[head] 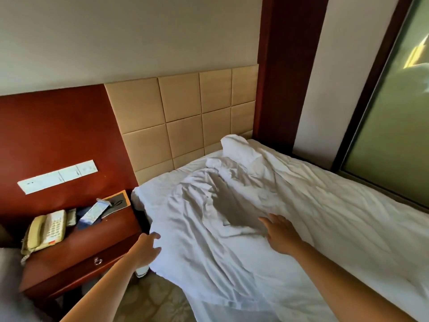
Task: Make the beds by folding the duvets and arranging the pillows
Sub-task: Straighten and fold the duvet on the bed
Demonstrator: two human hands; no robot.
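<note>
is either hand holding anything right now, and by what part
The left hand grips the white duvet by its side edge, beside the nightstand. The right hand lies flat on top of it, holding nothing.

A bed [301,263] with a tan padded headboard of square panels carries a thick white duvet [348,217] along its far side. A thin creased white sheet [209,240] covers its near side and hangs over the edge. A crumpled white pillow [236,145] lies at the head, touching the headboard. Beside the bed stands a red-brown wooden desk [97,242] with a ring-pull drawer. On it lie a cream corded telephone [44,231], a blue-and-white packet [94,212] and an orange-edged black card [117,202]. A small white container [142,271], partly hidden, stands on the beige patterned carpet floor [157,298].
</note>
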